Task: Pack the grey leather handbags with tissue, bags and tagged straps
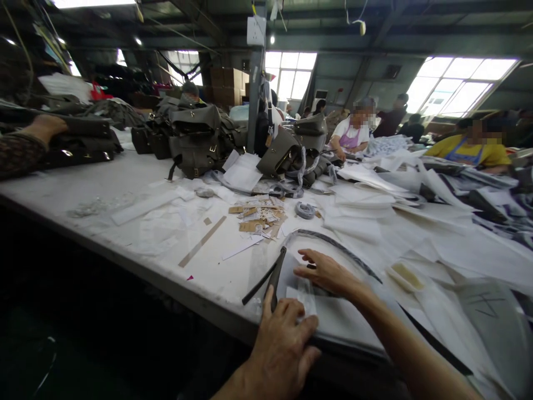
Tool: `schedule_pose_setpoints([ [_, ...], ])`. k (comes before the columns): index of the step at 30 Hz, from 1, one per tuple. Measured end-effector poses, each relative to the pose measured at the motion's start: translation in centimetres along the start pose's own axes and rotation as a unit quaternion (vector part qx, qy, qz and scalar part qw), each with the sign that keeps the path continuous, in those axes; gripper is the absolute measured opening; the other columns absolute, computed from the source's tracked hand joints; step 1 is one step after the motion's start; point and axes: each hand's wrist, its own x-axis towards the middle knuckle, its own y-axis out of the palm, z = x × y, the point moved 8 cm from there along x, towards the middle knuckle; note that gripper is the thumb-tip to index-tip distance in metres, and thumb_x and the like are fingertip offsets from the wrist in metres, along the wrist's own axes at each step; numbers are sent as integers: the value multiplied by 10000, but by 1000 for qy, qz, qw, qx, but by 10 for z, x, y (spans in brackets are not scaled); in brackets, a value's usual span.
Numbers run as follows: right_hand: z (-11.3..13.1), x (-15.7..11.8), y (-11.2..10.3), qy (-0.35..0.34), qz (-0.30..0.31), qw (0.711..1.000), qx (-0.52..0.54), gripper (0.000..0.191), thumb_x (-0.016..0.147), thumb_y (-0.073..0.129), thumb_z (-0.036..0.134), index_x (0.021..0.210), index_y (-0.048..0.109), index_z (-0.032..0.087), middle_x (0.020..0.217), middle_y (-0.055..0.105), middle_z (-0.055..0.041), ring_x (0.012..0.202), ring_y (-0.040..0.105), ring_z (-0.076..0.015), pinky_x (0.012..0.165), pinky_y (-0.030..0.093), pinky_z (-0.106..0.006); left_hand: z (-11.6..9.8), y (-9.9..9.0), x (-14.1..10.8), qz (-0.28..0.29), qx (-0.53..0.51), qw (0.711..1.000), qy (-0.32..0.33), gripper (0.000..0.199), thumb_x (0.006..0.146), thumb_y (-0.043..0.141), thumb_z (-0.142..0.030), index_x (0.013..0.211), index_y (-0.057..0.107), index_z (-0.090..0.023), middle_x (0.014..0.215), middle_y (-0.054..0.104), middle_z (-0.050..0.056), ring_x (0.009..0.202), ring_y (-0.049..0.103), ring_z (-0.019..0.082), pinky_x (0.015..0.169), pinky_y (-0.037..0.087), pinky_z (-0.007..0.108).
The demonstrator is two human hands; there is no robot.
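Observation:
At the near edge of the table, my left hand (285, 336) lies with its fingers apart; the index finger touches the lower end of a dark strap (277, 272). Its other fingers rest on a piece of clear plastic film (306, 294). My right hand (327, 272) is open just beyond, fingers stretched to the left over the pale sheet, and nothing shows in it. A long dark strip in clear wrapping (333, 240) arcs behind the right hand. Whether the right fingertips touch the surface is unclear.
Cardboard tags and paper scraps (260, 216) lie ahead, beside a coiled grey strap (305, 210). White sheets (375, 205) cover the right. Dark bags (194, 139) stand behind, near a post (254, 100). Another person's hand (45, 128) rests on bags at left; other people sit beyond.

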Motion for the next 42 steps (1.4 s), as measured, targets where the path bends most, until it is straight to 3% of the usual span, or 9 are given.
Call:
schedule_pose_setpoints([
  [4,20,-6,16,-18,-97,991,-95,633,935,454,533,1450,431,165,1467,471,-150,1359,411,-313,1125,290,-485,4,8,2,23,10,999,32,490,826,682,-459,1260,529,-290,1121,605,54,1090,557,274,1092,203,716],
  [10,22,-3,39,-28,-77,986,-144,608,959,445,463,1478,394,151,1463,485,-143,1360,419,-312,1163,229,-510,12,-7,25,37,1,997,67,309,841,675,-432,1110,621,-291,1000,652,5,999,599,224,1112,299,563],
  [14,22,-2,43,-27,-31,992,-120,533,955,456,357,1455,434,175,1483,458,-139,1378,392,-331,1163,212,-545,40,-36,74,-11,-37,999,0,148,911,590,-271,1048,646,-276,1000,679,-15,1017,604,171,1054,385,371],
  [18,21,3,20,-31,-29,999,13,499,944,455,479,1336,558,188,1324,611,-142,1236,543,-314,1080,367,-485,88,-36,135,-13,23,997,-78,321,888,574,-204,1208,606,-206,1159,645,58,1120,578,206,1010,429,339],
  [22,-6,37,-39,-5,-105,987,119,382,926,453,478,1051,719,233,1084,732,-63,1020,661,-254,945,476,-366,121,-17,170,22,32,995,-90,422,874,600,-250,1287,555,-178,1233,618,95,1182,561,230,1036,424,343],
  [24,-31,63,-70,42,-162,983,82,333,890,495,448,913,745,228,963,752,-47,934,680,-253,891,492,-354,134,-8,173,41,14,994,-103,453,849,627,-268,1290,556,-186,1243,617,98,1171,573,242,1027,433,354],
  [27,-63,110,-97,92,-193,977,-2,315,884,488,395,948,745,225,946,750,-40,927,683,-242,854,496,-332,148,4,172,65,-32,991,-112,503,817,632,-260,1310,549,-204,1248,624,87,1161,579,244,1022,438,360],
  [34,-106,204,-91,119,-180,973,-79,566,851,539,300,1387,501,124,1378,565,-147,1244,537,-274,1034,399,-372,157,13,173,59,-92,987,-117,634,753,542,-158,1382,476,-190,1341,572,80,1210,543,217,1070,400,315],
  [42,-116,224,-85,133,-162,969,-131,339,832,575,312,1135,695,216,1093,717,-111,1043,637,-286,908,449,-399,156,13,177,86,-56,988,-112,638,726,486,-127,1358,493,-214,1173,598,87,1085,591,231,976,470,318],
])
